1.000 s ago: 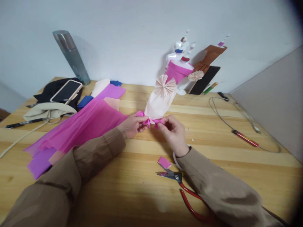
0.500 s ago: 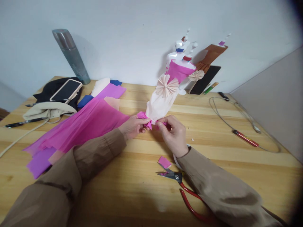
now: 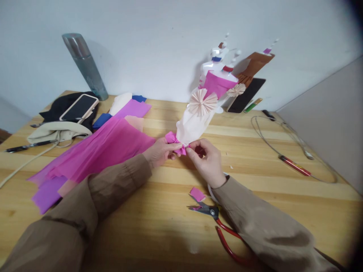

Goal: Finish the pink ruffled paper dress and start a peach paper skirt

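Observation:
A paper-dressed doll lies tilted over the wooden table, with a cream skirt, a pink bodice and a cream paper rosette at the waist. At the skirt's hem sits a small pink crepe-paper bow. My left hand pinches the bow's left side. My right hand pinches its right side, fingers closed. Both hands rest close together near the table's middle.
Pink and purple crepe sheets spread at the left. Red-handled scissors and a pink scrap lie below my right wrist. A phone on dark cloth, a grey flask, a pen, a cable and another paper doll surround.
The doll has tipped slightly to the right. My right hand's fingers have moved in closer to the bow, and the bow's right side is now covered.

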Motion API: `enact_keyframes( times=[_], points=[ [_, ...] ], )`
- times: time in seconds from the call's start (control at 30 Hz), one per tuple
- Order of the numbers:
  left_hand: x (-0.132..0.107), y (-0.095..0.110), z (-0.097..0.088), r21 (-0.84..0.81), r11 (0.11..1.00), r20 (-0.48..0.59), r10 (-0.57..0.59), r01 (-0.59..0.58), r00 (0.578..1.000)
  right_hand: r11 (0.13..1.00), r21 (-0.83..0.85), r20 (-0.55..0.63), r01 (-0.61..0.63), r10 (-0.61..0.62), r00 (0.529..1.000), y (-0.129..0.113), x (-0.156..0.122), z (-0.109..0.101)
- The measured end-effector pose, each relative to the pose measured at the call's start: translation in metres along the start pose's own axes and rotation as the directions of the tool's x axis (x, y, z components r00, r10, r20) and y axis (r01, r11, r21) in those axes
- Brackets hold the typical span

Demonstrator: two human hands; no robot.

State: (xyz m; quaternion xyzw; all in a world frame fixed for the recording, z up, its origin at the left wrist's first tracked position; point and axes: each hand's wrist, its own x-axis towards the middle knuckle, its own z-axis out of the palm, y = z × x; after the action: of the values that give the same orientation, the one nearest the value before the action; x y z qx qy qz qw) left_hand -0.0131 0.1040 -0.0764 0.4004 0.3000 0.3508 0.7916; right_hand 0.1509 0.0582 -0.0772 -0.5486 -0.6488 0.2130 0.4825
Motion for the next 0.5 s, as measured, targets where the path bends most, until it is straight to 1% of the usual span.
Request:
enact_keyframes(
  times=[0.07, 0.17, 0.3, 0.4, 0.5],
  points=[
    [-0.0004, -0.0001, 0.0017, 0.018, 1.000, 0.016, 0.006, -0.007, 1.000, 0.999, -0.031, -0.015, 0.025, -0.026, 1.000, -0.0008, -0.0007, -0.0001],
    [0.0002, -0.0015, 0.0042, 0.018, 1.000, -0.036, 0.010, -0.009, 0.999, 1.000, 0.010, -0.036, -0.007, 0.007, 0.999, 0.0003, -0.0016, 0.0008],
    [0.0023, -0.0048, 0.0060, -0.011, 1.000, -0.117, 0.021, -0.022, 0.993, 0.978, 0.180, -0.045, -0.102, 0.112, 0.993, 0.0016, -0.0010, 0.0023],
    [0.0029, -0.0062, 0.0067, -0.027, 0.999, -0.141, 0.029, -0.033, 0.990, 0.936, 0.317, -0.038, -0.150, 0.170, 0.985, -0.0007, 0.0004, 0.0027],
    [0.0025, -0.0059, 0.0066, -0.026, 0.999, -0.143, 0.027, -0.031, 0.989, 0.906, 0.384, -0.021, -0.178, 0.201, 0.979, -0.0031, 0.0016, 0.0025]
  ],
)
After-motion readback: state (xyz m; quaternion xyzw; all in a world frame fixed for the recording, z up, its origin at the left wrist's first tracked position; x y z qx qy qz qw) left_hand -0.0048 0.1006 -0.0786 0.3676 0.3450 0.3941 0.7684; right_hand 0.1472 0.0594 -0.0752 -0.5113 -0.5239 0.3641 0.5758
